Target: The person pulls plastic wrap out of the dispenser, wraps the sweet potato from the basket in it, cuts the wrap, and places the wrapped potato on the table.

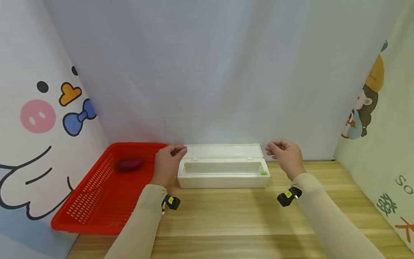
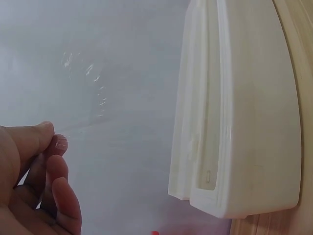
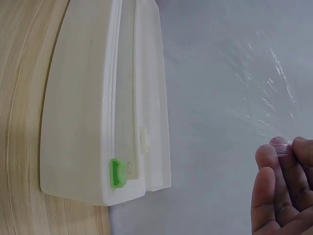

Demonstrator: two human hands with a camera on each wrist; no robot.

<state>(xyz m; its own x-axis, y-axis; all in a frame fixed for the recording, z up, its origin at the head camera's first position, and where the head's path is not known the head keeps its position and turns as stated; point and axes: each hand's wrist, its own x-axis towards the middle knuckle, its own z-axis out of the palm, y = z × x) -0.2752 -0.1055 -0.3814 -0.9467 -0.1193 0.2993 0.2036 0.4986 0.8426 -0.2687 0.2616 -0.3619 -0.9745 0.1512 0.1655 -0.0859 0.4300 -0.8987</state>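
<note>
A sheet of clear plastic wrap (image 3: 279,88) stretches between the two hands, showing mostly as glints and fine creases. My left hand (image 1: 168,162) pinches one edge of it between thumb and forefinger, left of a white plastic wrap dispenser (image 1: 223,182). On the other side, my right hand (image 1: 287,155) pinches the opposite edge, the film lying over its fingertips in the right wrist view. The dispenser stands on the table below the hands, its hinged lid (image 1: 223,150) tipped back. A green slide cutter (image 3: 117,174) sits at the right end of its rim.
A red perforated basket (image 1: 110,201) stands at the left, with a dark purplish-red elongated object (image 1: 128,164) inside. The wooden table (image 1: 226,219) extends in front of the dispenser. A pale cloth (image 1: 200,79) hangs behind, and printed cloths flank both sides.
</note>
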